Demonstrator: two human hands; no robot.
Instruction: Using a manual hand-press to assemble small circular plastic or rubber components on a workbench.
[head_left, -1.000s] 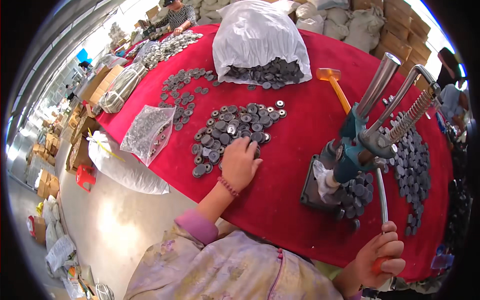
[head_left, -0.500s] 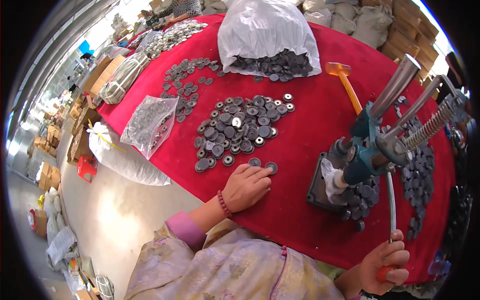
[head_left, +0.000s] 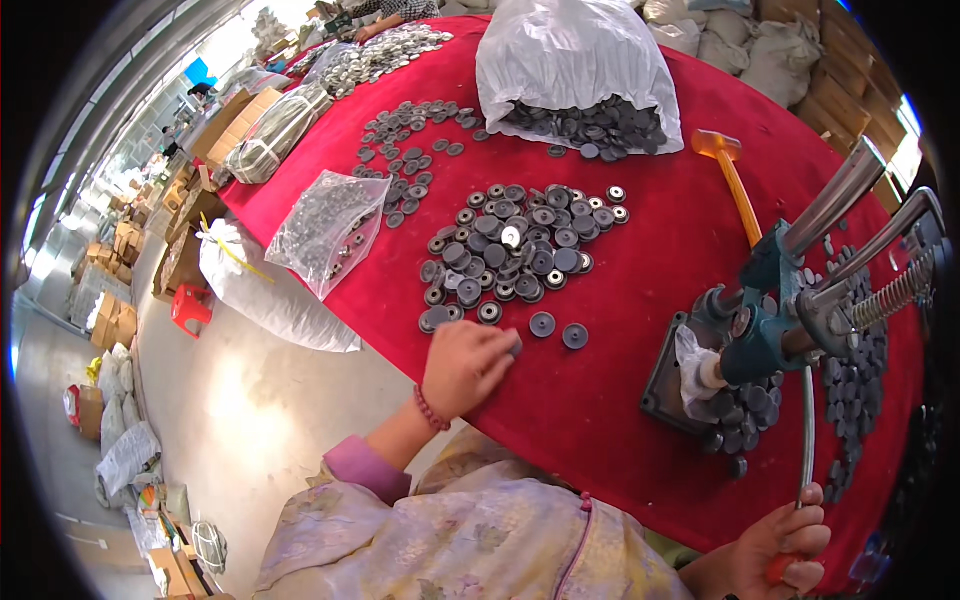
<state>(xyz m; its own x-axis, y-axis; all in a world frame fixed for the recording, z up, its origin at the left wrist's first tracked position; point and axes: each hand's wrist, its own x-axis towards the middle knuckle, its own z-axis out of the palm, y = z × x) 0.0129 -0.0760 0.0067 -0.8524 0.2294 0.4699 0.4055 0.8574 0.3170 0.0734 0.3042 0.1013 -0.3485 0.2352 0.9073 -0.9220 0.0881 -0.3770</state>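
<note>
My left hand (head_left: pixel 466 368) is closed at the near edge of a pile of round grey caps (head_left: pixel 490 255), some with metal centres. A grey cap (head_left: pixel 515 344) shows at its fingertips. Two more caps, one a single cap (head_left: pixel 542 324) and the other a cap (head_left: pixel 575 336), lie apart on the red cloth just right of it. My right hand (head_left: pixel 782 548) is wrapped round the red-ended handle of a metal lever (head_left: pixel 808 430). That lever belongs to a teal hand press (head_left: pixel 765 320), with several grey caps heaped around its base.
A white sack (head_left: pixel 575 70) spilling grey caps stands at the back of the red-covered table (head_left: pixel 600 420). A mallet (head_left: pixel 730 180) lies left of the press. Clear bag (head_left: pixel 330 225) of small parts sits at the left edge. Another person's arm (head_left: pixel 385 22) is at the far end.
My left hand has drawn left, away from the two separate caps toward the pile, with a cap now at its fingertips. The right hand stays on the lever; the whole view has shifted.
</note>
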